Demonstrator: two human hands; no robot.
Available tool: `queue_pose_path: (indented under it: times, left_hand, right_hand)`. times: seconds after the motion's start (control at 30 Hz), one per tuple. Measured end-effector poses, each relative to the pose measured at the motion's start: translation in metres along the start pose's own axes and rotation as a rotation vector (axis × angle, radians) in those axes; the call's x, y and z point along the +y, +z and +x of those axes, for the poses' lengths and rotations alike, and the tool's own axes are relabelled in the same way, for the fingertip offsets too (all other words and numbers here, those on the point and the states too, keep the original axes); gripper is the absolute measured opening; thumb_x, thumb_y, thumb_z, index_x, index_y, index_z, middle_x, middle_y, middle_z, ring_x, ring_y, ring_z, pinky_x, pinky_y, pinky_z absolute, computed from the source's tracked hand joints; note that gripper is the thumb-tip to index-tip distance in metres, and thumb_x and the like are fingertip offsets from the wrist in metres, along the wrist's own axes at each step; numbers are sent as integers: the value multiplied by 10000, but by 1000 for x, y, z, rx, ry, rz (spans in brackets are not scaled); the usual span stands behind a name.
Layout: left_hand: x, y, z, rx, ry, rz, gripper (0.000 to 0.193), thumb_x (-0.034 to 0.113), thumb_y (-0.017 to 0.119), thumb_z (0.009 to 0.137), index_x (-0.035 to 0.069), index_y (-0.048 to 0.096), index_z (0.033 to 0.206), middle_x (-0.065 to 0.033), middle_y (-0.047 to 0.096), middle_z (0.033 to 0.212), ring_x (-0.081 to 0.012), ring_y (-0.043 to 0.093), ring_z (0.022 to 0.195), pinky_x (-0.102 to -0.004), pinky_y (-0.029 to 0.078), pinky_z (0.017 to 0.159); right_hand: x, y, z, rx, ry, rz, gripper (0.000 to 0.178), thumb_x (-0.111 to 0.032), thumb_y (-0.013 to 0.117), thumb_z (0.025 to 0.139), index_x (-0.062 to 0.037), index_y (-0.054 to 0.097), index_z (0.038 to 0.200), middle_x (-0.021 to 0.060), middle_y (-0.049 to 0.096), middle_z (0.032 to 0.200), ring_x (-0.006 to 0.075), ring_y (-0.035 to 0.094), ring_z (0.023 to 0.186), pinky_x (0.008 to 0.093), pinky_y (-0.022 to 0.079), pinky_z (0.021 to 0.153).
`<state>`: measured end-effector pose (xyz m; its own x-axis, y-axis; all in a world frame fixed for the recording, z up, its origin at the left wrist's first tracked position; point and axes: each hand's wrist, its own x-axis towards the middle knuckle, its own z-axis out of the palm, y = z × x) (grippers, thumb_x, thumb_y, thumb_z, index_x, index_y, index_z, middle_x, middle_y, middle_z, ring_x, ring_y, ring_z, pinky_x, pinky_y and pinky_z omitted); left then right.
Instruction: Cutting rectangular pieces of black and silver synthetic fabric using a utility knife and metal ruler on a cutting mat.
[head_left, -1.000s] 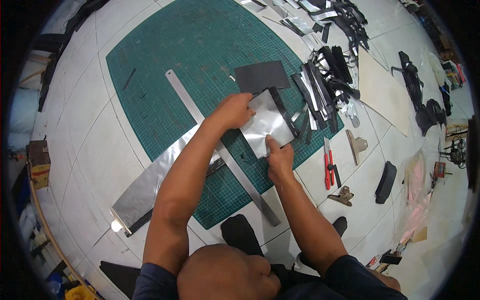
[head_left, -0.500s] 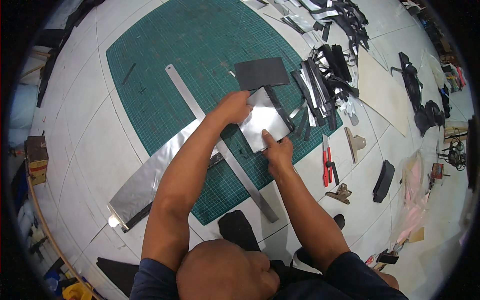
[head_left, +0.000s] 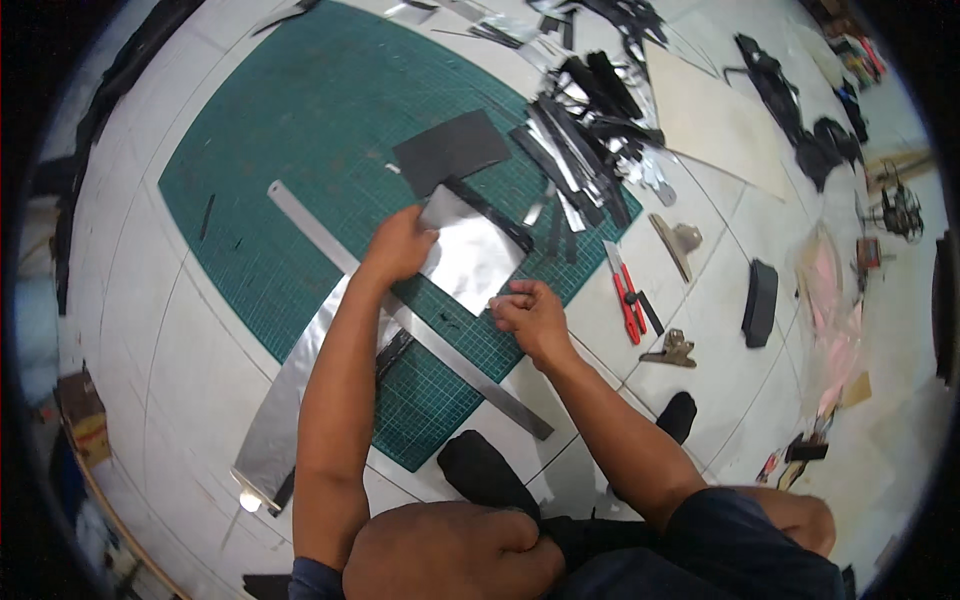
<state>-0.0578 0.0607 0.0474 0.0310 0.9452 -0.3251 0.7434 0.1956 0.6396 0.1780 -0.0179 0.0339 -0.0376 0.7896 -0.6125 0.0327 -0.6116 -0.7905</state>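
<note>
A square silver sheet [head_left: 470, 250] with a black strip along its far right side lies over the green cutting mat [head_left: 240, 130]. My left hand [head_left: 400, 246] grips its left edge, thumb on top and the other fingers partly hidden. At its lower right edge, my right hand [head_left: 532, 322] has its fingers curled and the tips pinched at the border. A steel ruler [head_left: 460, 358] runs diagonally across the mat, over a long silver sheet [head_left: 290, 400] that my left forearm partly covers. Just beyond the square sheet lies a dark grey rectangular piece [head_left: 452, 150].
Black and silver strips [head_left: 570, 150] are heaped at the mat's right edge. On the tiled floor to the right are a red-handled cutter [head_left: 627, 300], two metal clips [head_left: 672, 348], a black block [head_left: 760, 303] and a beige board [head_left: 710, 115]. My black-socked foot [head_left: 480, 465] is close to the mat.
My right thumb has come off the top of the square sheet, and that hand is now at the lower right edge. My left hand keeps its grip. The whole view has shifted.
</note>
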Motion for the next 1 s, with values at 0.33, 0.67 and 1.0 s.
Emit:
queue_pose_path:
  times: [0.33, 0.67, 1.0]
  left_hand:
    - [-26, 12, -8, 79, -104, -43, 576, 283, 676, 859, -127, 558, 1246, -309, 619, 1212, -427, 605, 1140, -439, 466, 972]
    - [-8, 10, -40, -18, -368, -935, 319, 80, 620, 914, -38, 609, 1211, -114, 675, 1137, -201, 635, 1035, -333, 473, 949]
    - [1, 18, -71, -33, -251, -1244, 348, 144, 639, 941, 4, 572, 1253, -119, 658, 1179, -220, 636, 1070, -364, 487, 982]
  right_hand:
    - [11, 4, -9, 59, -86, -173, 372, -127, 707, 893, 43, 532, 1174, 76, 638, 893, 107, 595, 701, 249, 501, 604]
    - [0, -16, -27, 57, -102, 18, 323, -238, 665, 945, -12, 581, 1160, 44, 621, 931, 105, 603, 777, 261, 518, 630]
    - [-49, -19, -43, -118, -164, 182, 309, -268, 673, 954, 4, 649, 1099, 58, 659, 902, 93, 596, 730, 241, 513, 642]
